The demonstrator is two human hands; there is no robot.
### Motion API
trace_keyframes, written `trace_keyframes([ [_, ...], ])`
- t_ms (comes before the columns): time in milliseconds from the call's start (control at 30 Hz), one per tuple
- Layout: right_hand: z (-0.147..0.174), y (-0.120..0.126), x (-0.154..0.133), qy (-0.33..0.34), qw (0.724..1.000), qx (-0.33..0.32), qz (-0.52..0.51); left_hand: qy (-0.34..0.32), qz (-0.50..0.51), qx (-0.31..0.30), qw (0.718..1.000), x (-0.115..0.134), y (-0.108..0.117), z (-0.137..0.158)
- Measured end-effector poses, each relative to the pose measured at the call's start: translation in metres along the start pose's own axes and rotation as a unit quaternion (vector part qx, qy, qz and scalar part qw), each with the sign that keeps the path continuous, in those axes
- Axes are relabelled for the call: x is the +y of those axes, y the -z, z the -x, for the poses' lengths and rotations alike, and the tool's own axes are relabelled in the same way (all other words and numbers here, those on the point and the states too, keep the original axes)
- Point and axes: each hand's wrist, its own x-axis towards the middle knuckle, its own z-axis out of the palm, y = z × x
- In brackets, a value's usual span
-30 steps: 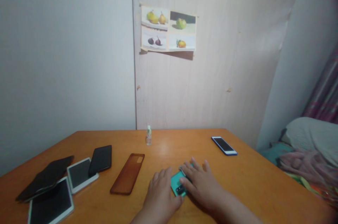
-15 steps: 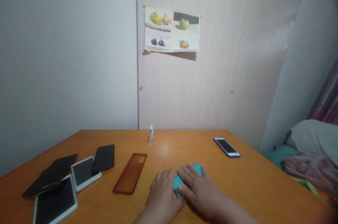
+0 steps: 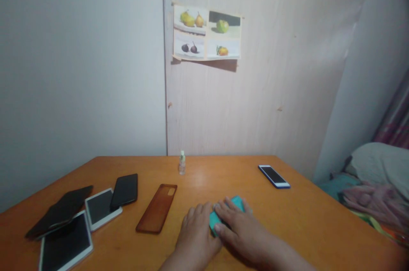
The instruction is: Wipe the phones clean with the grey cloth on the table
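Observation:
A flat teal block-like thing point(image 3: 237, 203) lies slanted on the table under my hands; its kind is unclear because fingers cover much of it. My right hand point(image 3: 243, 228) spans its top, fingers stretched across the far side and thumb on the near edge. Against its left end rests my left hand point(image 3: 198, 232), index finger along the edge and thumb near the bottom corner; the fingertips point down at the tabletop. To the left of my hands is a brown translucent phone case point(image 3: 156, 209).
Left on the table point(image 3: 204, 185) are a black phone point(image 3: 124, 190), a white-framed device point(image 3: 102, 207), a larger white tablet point(image 3: 67, 241) and a dark folded cover point(image 3: 60, 211). A small clear bottle point(image 3: 182, 164) stands at the back; a blue-edged phone point(image 3: 274, 176) lies right.
Both hands stay on the teal thing with almost no movement. The whole view has shifted very slightly.

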Motion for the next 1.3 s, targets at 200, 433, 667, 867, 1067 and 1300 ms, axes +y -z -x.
trace_keyframes([
  [200,-0.004,0.004,0.02,-0.15,0.985,0.053,0.072,0.003,-0.011,0.008,1.0,-0.002,-0.002,0.0],
  [433,0.008,0.0,-0.002,-0.005,1.0,-0.017,0.016,-0.018,-0.008,0.014,1.0,-0.003,-0.002,0.0],
  [667,0.008,0.011,0.013,-0.127,0.991,0.005,0.036,-0.018,0.0,0.016,1.0,-0.001,0.002,0.001],
  [867,0.017,0.011,-0.003,-0.004,0.999,-0.041,0.004,-0.031,-0.012,-0.001,0.999,0.001,0.005,0.002],
  [1067,0.013,0.02,0.019,-0.14,0.986,0.012,0.088,-0.026,-0.015,-0.001,1.0,0.001,0.005,0.001],
  [1300,0.012,0.034,0.038,-0.144,0.987,0.052,0.055,-0.036,-0.021,-0.011,0.999,0.003,0.01,0.002],
])
